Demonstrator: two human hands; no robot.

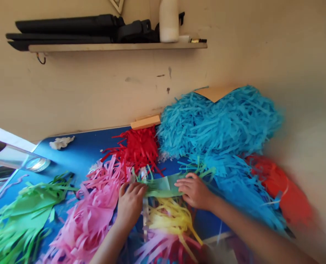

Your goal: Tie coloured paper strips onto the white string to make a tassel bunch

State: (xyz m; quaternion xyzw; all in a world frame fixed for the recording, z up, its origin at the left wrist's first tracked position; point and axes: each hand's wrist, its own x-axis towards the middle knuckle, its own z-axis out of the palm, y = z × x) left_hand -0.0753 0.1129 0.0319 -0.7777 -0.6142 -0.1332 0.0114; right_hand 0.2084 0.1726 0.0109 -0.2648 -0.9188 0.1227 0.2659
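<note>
My left hand [130, 203] and my right hand [195, 191] rest on a light green paper strip [163, 186] that lies flat between them on the blue table [80, 150]. The left fingers curl onto the strip's left end; the right fingers press on its right end. Yellow fringed paper [171, 216] lies just below the strip. Pink fringed paper [94, 209] spreads under and left of my left hand. Red fringe [138, 146] sits behind the strip.
A big heap of blue fringed paper [220, 124] with a cardboard piece [216, 91] leans on the wall at right, above an orange-red heap [284, 190]. Green fringe [22, 216] lies far left. A wall shelf [116, 46] holds dark items and a white bottle [169, 20].
</note>
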